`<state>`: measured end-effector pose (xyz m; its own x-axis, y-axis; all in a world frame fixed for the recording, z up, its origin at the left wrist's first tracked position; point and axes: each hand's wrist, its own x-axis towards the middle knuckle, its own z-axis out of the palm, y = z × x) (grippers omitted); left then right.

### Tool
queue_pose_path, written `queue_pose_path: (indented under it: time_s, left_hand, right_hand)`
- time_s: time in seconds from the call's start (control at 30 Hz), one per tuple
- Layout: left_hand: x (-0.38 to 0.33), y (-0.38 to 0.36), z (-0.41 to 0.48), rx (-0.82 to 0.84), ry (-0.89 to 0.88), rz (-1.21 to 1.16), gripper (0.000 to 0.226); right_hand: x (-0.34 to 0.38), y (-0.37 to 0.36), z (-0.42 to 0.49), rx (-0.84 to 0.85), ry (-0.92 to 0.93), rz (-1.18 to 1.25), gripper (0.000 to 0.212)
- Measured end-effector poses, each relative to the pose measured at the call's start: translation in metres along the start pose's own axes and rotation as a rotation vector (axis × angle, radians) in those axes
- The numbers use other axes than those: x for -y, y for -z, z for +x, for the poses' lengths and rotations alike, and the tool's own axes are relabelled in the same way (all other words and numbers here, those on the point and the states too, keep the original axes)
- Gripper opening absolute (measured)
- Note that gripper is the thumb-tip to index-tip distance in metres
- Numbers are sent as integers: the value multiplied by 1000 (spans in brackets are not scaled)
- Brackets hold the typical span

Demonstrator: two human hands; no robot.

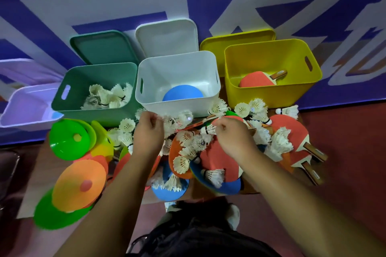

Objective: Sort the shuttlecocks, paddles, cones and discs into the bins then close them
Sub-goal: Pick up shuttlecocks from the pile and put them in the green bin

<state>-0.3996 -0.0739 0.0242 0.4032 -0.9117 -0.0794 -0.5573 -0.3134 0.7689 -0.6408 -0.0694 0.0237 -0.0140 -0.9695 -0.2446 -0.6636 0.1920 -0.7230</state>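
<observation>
Stock: white feathered shuttlecocks (pixel 181 164), heaped on desk (pixel 33 175) over red wooden-handled paddles (pixel 292 131) | Left hand (pixel 148 131): curled at heap edge, hold not discernible | Right hand (pixel 231 137): pinching single shuttlecock (pixel 208 129) | Handling advised: lift clear of tangled feathers, release into teal plastic bin (pixel 69 108) holding others

Reaching up from the bottom edge with both bare forearms, left hand (pixel 148 131) curled at frame centre, hold unclear; pinching a shuttlecock (pixel 208 130) with the right hand (pixel 231 137) beside it.

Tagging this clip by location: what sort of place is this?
Likely a sports hall or gym storage corner: shuttlecocks, table tennis paddles and training cones lie heaped in front of coloured sorting bins.
</observation>
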Motion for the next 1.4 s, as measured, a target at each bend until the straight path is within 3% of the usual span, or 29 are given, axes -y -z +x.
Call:
queue_pose_path:
  time_s: [0.2, 0.5, 0.73, 0.83, 0.93, 1.07, 1.27, 1.4]
  left_hand:
    - [32, 50, 32, 1, 193, -205, 7]
    - [81, 142, 94, -35, 323, -441, 10]
    - [101, 200, 169, -38, 272, -595, 5]
    - [113, 212, 200, -58, 314, -597, 26]
    - [130, 218, 210, -71, 351, -540, 19]
    - [146, 218, 203, -39, 400, -505, 37]
    - [165, 205, 177, -60, 440, -449, 20]
    - [154, 188, 145, 35, 418, -399, 12]
  right_hand:
    - [63, -30, 0, 77, 20, 173, 31]
    - [174, -105, 39, 111, 81, 136, 31]
    - [263, -145, 81, 74, 104, 183, 39]
    - [288, -160, 97, 120, 99, 240, 51]
    - [294, -173, 106, 121, 90, 189, 54]
    - [280, -185, 106, 108, 58, 121, 43]
    - [251, -185, 98, 145, -3, 137, 29]
    - [228, -178, 90, 182, 4, 177, 24]
